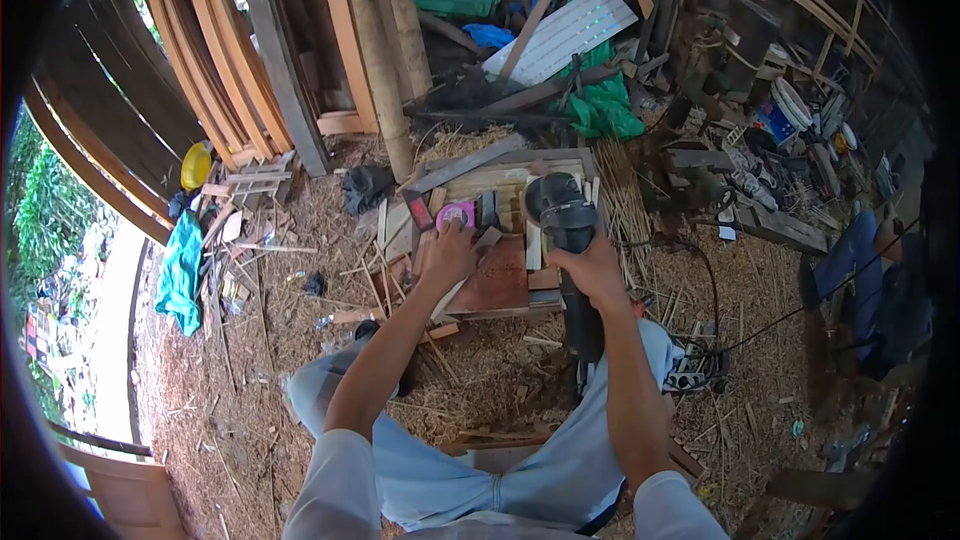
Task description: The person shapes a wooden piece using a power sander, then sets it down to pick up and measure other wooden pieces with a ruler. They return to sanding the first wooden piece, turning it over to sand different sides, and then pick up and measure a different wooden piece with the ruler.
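Observation:
My right hand (592, 270) is wrapped round the body of a black angle grinder (568, 225). The grinder's round head lies over the right side of a low wooden bench (465, 175), and its long body slants back toward my right thigh. On the left, my left hand (450, 252) has its fingertips on a bright pink, rounded tape measure (457, 212). A small pale wood offcut (489, 238) lies beside those fingers. Just below and to the right is a reddish-brown wooden board (498, 278). A dark block (490, 208) stands between the tape measure and the grinder.
Wood shavings and thin strips cover the ground. Wooden frames (215, 50) lean at the back left, near a bamboo post (372, 50). A white panel (565, 32) and green plastic sheet (607, 108) lie behind the bench. A black cable (712, 280) curves on the right.

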{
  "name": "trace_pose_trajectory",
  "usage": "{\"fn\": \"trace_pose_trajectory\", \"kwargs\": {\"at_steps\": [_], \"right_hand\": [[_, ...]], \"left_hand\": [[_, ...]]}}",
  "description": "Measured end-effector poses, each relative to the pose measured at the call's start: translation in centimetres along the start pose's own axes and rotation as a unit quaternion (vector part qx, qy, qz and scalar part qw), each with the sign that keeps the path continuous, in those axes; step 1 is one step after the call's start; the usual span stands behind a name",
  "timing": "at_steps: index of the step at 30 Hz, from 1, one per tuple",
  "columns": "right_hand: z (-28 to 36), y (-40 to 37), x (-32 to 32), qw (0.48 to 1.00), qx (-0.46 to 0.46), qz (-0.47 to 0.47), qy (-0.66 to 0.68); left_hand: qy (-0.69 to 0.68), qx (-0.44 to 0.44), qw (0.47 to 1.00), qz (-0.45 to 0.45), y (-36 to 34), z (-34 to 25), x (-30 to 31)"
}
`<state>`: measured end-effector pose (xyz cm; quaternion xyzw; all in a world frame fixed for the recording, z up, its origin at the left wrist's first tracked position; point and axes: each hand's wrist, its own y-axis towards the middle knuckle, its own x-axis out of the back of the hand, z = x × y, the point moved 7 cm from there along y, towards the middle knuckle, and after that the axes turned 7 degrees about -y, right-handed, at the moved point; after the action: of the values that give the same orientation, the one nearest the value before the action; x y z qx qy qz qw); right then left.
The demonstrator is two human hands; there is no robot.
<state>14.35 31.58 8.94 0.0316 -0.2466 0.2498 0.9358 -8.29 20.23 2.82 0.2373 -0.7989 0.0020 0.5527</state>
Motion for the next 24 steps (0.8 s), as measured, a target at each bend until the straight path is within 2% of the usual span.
{"fn": "trace_pose_trajectory", "kwargs": {"at_steps": [1, 2, 3, 5, 6, 8, 10, 11, 12, 13, 15, 17, 18, 20, 21, 23, 24], "right_hand": [[0.0, 0.1, 0.4, 1.0, 0.002, -0.006, 0.003], [-0.1, 0.1, 0.4, 1.0, -0.005, -0.002, -0.002], [-0.2, -0.1, 0.3, 1.0, -0.012, 0.004, -0.008], [-0.2, -0.1, 0.3, 1.0, -0.016, 0.013, 0.003], [-0.1, -0.1, 0.3, 1.0, -0.019, 0.022, 0.006], [0.0, -0.5, 0.3, 0.999, -0.017, 0.029, 0.003], [0.2, -0.6, -0.1, 0.999, -0.012, 0.036, 0.002], [0.0, -0.8, -0.5, 0.999, -0.01, 0.041, -0.01], [0.1, -0.8, -0.7, 0.999, -0.005, 0.046, -0.023], [0.5, -0.9, -1.0, 0.999, -0.001, 0.049, -0.024], [1.5, -1.6, -1.7, 0.996, 0.019, 0.078, -0.03], [2.5, -2.3, -2.2, 0.995, 0.018, 0.092, -0.036], [2.7, -2.5, -2.7, 0.994, 0.014, 0.102, -0.036], [2.4, -2.4, -3.9, 0.99, 0.034, 0.126, -0.057], [2.2, -2.5, -4.6, 0.985, 0.05, 0.146, -0.072], [1.7, -2.7, -5.6, 0.979, 0.049, 0.166, -0.11], [1.7, -3.0, -6.1, 0.973, 0.05, 0.18, -0.138]], "left_hand": [[0.044, -0.034, 0.998, 0.012, 0.4, -0.5, -0.8], [-0.009, -0.039, 0.998, 0.042, 0.6, -0.2, -1.5], [-0.004, -0.043, 0.998, 0.044, 0.8, -0.9, -0.8], [-0.24, 0.108, 0.964, 0.049, 1.0, -1.1, 1.2], [-0.238, 0.108, 0.964, 0.048, 1.4, -1.1, 2.1], [-0.277, 0.097, 0.95, -0.109, 1.2, 0.3, 6.3], [-0.234, 0.076, 0.944, -0.217, -0.8, 1.5, 11.8], [-0.233, 0.079, 0.944, -0.218, -2.0, 1.6, 13.0], [-0.427, 0.171, 0.851, -0.252, -4.2, 3.3, 13.1], [-0.598, 0.251, 0.711, -0.273, -6.5, 4.8, 12.0], [-0.636, 0.278, 0.656, -0.297, -10.3, 7.5, 9.1], [-0.572, 0.321, 0.745, -0.125, -13.7, 10.2, 4.5], [-0.575, 0.325, 0.74, -0.13, -15.3, 11.0, 3.4], [-0.548, 0.313, 0.775, 0.044, -17.2, 10.4, 0.1], [-0.554, 0.318, 0.768, 0.041, -17.6, 9.4, 0.7], [-0.511, 0.342, 0.783, 0.099, -17.3, 5.2, 3.5], [-0.503, 0.317, 0.797, 0.103, -17.2, 4.2, 3.9]]}}
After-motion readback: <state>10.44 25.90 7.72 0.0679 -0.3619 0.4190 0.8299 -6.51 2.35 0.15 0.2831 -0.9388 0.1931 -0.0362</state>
